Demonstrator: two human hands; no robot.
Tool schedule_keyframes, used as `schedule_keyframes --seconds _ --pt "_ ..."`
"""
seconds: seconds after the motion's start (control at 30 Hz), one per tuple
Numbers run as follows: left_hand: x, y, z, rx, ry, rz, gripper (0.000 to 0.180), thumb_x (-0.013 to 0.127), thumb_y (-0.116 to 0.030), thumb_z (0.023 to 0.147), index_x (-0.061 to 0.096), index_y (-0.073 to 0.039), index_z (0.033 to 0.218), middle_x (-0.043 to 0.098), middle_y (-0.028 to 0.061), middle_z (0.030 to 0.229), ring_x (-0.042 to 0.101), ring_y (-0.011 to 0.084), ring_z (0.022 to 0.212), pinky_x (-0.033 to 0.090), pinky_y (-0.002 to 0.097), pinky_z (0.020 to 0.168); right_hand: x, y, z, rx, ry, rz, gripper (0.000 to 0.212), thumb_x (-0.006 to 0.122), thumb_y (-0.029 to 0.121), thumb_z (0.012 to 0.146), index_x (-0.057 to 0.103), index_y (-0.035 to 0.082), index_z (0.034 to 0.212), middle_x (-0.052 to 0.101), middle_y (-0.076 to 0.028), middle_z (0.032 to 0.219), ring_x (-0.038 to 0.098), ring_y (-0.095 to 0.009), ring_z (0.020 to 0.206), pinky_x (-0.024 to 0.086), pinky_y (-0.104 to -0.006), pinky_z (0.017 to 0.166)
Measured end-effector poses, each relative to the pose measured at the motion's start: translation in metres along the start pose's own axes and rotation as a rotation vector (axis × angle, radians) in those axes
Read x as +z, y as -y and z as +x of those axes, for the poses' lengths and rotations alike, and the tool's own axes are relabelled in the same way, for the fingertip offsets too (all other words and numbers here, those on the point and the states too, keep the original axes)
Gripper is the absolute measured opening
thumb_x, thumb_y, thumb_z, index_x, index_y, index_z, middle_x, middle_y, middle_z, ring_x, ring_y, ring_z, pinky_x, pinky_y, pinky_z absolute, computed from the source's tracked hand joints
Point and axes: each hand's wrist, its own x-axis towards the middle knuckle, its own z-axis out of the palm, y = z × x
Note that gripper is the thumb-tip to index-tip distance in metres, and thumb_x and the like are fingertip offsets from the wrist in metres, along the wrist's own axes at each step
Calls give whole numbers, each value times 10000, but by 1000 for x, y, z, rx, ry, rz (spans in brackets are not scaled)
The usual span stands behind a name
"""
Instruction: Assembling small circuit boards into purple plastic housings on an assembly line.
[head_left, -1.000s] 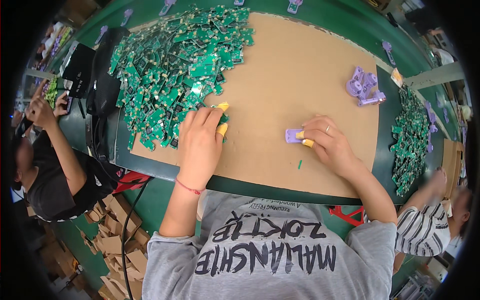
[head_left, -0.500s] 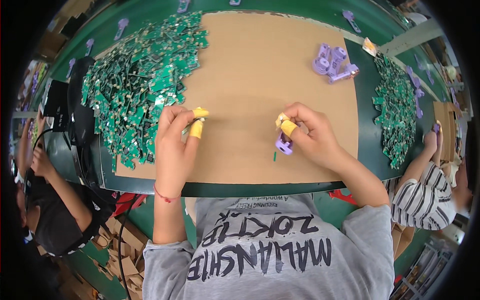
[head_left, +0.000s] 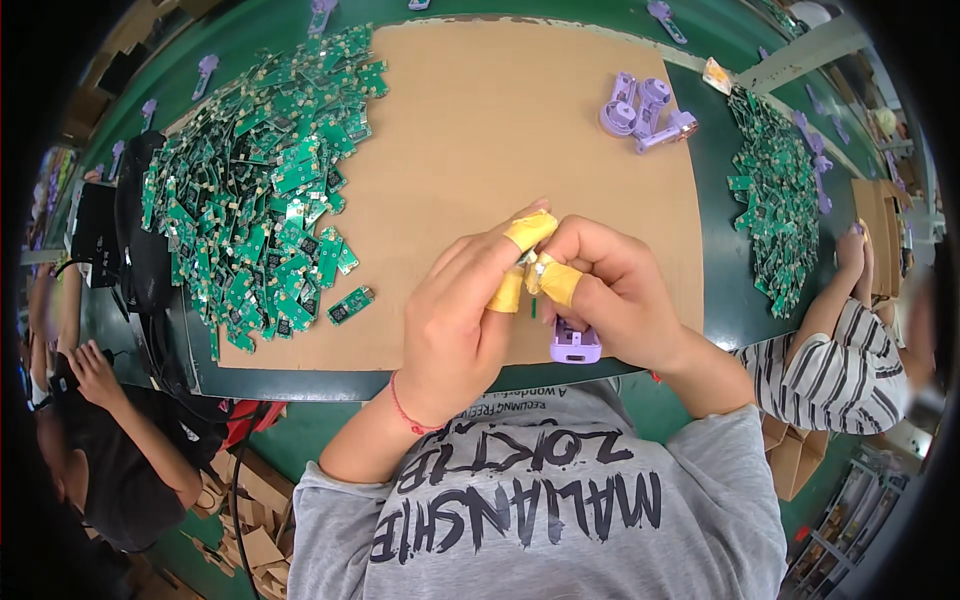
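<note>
Both my hands meet over the near middle of the cardboard, yellow tape wrapped on thumb and forefinger tips. My left hand [head_left: 455, 300] is closed in a pinch; a small pale-green bit shows at its tips, too covered to name. Against it, my right hand [head_left: 615, 285] grips a purple plastic housing [head_left: 576, 346], whose slotted end sticks out below the fingers. The housing's upper part is hidden by my fingers. Just under the fingertips a thin green strip [head_left: 533, 307] lies on the cardboard. One loose green circuit board [head_left: 350, 306] rests left of my left hand.
A large heap of green circuit boards [head_left: 260, 190] covers the cardboard sheet's [head_left: 480, 110] left side. Several purple housings [head_left: 647, 112] sit at its far right. Another board heap [head_left: 775, 200] lies on the green table at right. Co-workers sit on both sides.
My left hand has moved right to meet my right hand, uncovering the loose board. My right hand has shifted slightly, and the purple housing now shows more below it. The view has shifted a little.
</note>
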Motion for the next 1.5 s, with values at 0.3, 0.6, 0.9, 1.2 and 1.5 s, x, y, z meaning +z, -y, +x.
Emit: schedule_keyframes --seconds 0.3,0.6,0.9,1.2,1.5 --pt "0 1 -2 123 -71 125 466 471 107 653 520 15 1107 564 143 1125 596 268 849 470 316 728 3 -1 4 39 39 105 49 442 46 838 480 14 832 468 26 602 434 -15 512 390 -184 486" --pt "-7 2 -4 220 -38 166 514 456 115 612 510 51 1119 547 197 1128 610 282 816 486 324 703 5 8 6 211 103 316 85 390 32 831 474 21 822 441 7 560 414 -40 476 403 -205 487" --pt "0 7 0 201 -55 129 484 453 95 682 458 76 1165 567 208 1063 591 318 847 462 355 758 3 -5 13 15 64 140 58 447 16 813 497 16 842 496 10 606 450 -45 517 383 -201 492" --pt "2 17 -13 -988 237 -1087 315 315 -171 920 451 -33 1168 543 21 827 526 97 654 429 219 510 -6 -4 26 -820 23 -907 127 614 53 615 558 46 729 583 -59 965 539 -221 974 423 -381 830" --pt "8 16 -7 -816 70 -1309 532 467 -68 882 217 -53 1351 493 107 1143 589 204 912 523 327 765 -23 12 20 -728 -22 -1303 287 643 -3 606 574 57 878 587 -56 957 541 -229 977 390 -356 865"
